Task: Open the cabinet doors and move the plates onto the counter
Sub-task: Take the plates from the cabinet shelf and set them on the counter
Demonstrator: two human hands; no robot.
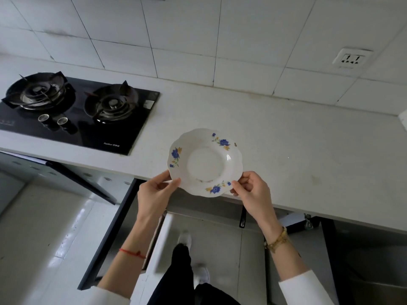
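A white scalloped plate (206,162) with blue flower prints is held over the front edge of the pale counter (297,155). My left hand (155,193) pinches its near-left rim between thumb and fingers. My right hand (251,190) pinches the near-right rim the same way. Below the counter a dark-edged cabinet door (110,230) stands swung open toward me, and another open door (72,179) shows at the left. No other plates are visible.
A black two-burner gas hob (74,111) is set into the counter at the left. A wall socket (352,59) sits on the tiled wall at the right. My legs and white shoes (185,237) stand on the tiled floor between the open doors.
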